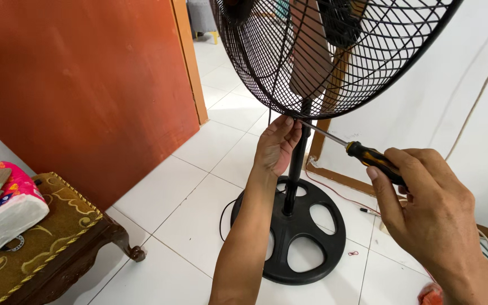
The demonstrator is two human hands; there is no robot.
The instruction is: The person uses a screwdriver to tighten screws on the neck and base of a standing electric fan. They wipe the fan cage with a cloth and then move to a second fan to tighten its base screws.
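Head view: the left hand [277, 146] pinched the bottom rim of the black fan guard [323, 51], above the pole and round base [297, 237]. The right hand [430, 214] gripped a screwdriver [362, 153], tip at that rim, beside the left fingertips.

Left grip [277, 148], right grip [433, 212]: bare, no sleeves, no rings, short nails.
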